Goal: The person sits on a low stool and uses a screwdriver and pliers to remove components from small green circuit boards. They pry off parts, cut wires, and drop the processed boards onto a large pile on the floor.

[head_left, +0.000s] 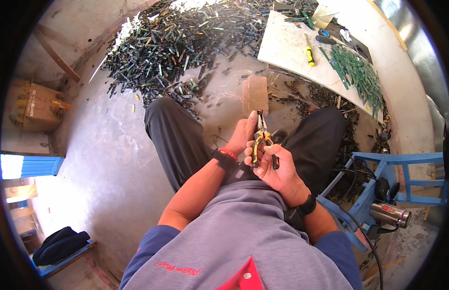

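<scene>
In front of my lap, my right hand (281,174) is wrapped round the handles of yellow-and-black pliers (262,129). Their jaws point away from me and meet a small dark piece (259,112), too small to name. My left hand (242,135) is closed beside the jaws, its index finger stretched along them toward that piece. What lies between its fingers is mostly hidden. Beyond both hands, on the floor between my knees, is a reddish brick (256,94).
A large heap of dark narrow strips (171,53) covers the far floor. Far right, a white board (287,46) bears a yellow screwdriver (309,55) and green strips (355,72). A blue stool (418,158) and a silver cylindrical tool (386,214) with a cord stand at right. A cardboard box (40,108) sits left.
</scene>
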`<state>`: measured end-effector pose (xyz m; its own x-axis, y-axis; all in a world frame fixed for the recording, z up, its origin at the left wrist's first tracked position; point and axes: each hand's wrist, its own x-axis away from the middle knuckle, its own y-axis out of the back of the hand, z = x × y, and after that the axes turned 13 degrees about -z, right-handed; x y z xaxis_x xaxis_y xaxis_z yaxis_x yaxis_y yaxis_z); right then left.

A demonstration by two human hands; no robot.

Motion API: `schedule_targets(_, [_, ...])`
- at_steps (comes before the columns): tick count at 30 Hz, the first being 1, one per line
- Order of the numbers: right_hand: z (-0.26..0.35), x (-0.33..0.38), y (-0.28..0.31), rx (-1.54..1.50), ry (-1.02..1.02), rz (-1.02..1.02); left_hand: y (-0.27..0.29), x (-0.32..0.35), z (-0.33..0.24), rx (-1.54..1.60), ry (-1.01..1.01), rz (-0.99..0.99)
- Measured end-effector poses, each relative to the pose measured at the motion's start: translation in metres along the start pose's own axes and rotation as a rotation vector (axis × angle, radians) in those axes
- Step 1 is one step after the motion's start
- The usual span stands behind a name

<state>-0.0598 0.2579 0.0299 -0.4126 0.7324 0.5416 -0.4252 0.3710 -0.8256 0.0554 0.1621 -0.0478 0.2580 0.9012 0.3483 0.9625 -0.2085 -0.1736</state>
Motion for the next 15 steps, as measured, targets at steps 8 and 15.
schedule_targets(8, [-0.005,-0.01,0.011,-0.071,-0.04,0.056,-0.001,-0.001,0.0,-0.025,-0.034,-0.037])
schedule_targets(15, [-0.004,-0.001,-0.002,-0.011,-0.001,-0.039,-0.003,0.007,-0.014,-0.004,-0.012,-0.028])
